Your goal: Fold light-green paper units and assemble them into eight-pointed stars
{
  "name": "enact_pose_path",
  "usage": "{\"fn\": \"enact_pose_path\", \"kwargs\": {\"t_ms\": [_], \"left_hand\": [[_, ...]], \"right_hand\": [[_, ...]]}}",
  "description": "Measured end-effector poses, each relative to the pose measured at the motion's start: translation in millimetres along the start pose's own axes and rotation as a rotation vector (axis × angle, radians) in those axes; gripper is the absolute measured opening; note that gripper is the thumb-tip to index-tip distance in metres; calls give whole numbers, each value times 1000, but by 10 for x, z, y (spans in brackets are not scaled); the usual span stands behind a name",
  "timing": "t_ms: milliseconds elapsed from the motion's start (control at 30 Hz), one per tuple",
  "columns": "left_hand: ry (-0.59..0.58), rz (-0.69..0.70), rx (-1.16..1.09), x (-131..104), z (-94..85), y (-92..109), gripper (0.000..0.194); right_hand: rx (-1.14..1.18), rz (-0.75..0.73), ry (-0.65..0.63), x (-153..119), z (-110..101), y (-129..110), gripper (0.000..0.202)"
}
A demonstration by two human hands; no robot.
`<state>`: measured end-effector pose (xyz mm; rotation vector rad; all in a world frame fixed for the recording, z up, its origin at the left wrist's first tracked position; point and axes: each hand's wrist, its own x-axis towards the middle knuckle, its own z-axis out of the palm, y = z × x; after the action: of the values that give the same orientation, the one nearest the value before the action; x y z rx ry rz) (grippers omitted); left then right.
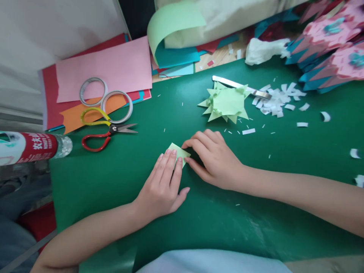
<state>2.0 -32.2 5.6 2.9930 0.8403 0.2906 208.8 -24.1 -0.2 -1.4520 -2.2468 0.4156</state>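
Well, left of our fingers is a clear bottle (40,147) with a red label, its contents unclear to us. Our left hand (160,187) rests flat, fingers extended, over the small green paper (178,151). Our right hand (214,159) reaches in with fingers bent, index and thumb tips narrowly apart at the paper's right corner. Beyond them are scissors (113,129), leftward, and a spiky green paper piece (229,101), rightward.
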Motion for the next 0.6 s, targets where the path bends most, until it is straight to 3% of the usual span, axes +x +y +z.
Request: {"fn": "enact_pose_path", "kwargs": {"t_ms": [367, 600], "left_hand": [[-17, 14, -153, 26, 16, -77, 61], [-37, -14, -160, 64, -20, -120, 55]], "right_hand": [[111, 33, -2, 49, -39, 37, 13], [172, -101, -5, 122, -69, 175, 17]]}}
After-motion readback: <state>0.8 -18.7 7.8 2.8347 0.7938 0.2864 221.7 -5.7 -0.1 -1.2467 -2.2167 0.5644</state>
